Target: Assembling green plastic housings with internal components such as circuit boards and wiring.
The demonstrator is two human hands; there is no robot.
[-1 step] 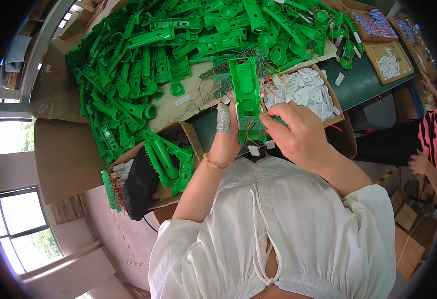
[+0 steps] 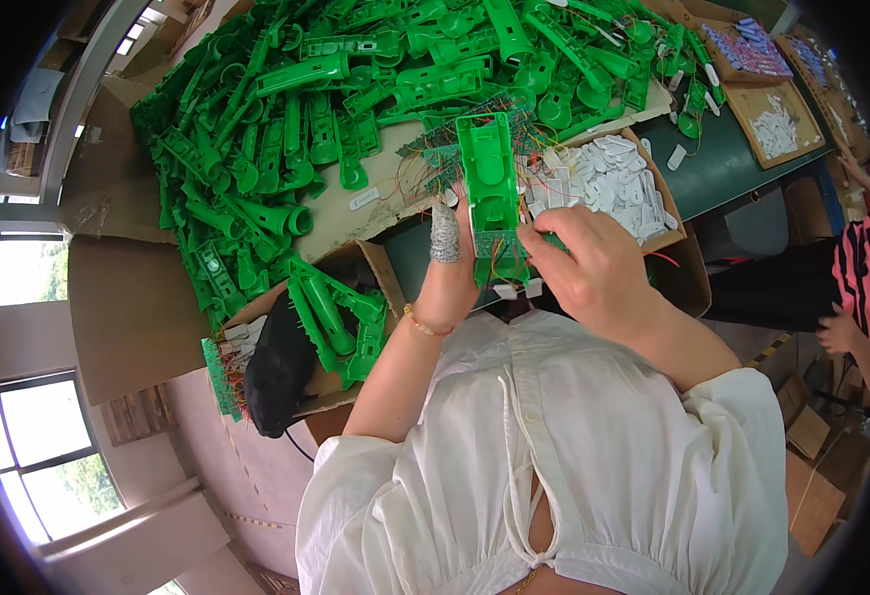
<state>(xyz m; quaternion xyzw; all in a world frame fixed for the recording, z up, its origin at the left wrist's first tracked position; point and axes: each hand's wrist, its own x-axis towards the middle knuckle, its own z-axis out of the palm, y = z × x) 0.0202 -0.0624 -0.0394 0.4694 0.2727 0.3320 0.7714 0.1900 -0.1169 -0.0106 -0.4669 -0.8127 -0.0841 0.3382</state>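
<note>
A long green plastic housing (image 2: 493, 164), its hollow inside turned up, is held upright in front of me. My left hand (image 2: 447, 253) is closed round its left side, the thumb wrapped in silvery-grey tape. A small green circuit board (image 2: 497, 244) with thin coloured wires sits at the housing's near end. My right hand (image 2: 594, 266) has thumb and forefinger pinched at the right edge beside the board; what lies between the fingertips is hidden. Small white pieces (image 2: 519, 291) hang below the near end. Wired circuit boards (image 2: 445, 159) lie just behind the housing.
A large heap of green housings (image 2: 296, 119) covers the far side. White plastic parts (image 2: 614, 183) fill a cardboard box at right. Another carton (image 2: 380, 273) at left holds green parts and a black bag (image 2: 278, 372). A co-worker in a striped top (image 2: 864, 268) is at far right.
The small white pieces below the housing have shifted slightly upward. My hands and the housing are almost still.
</note>
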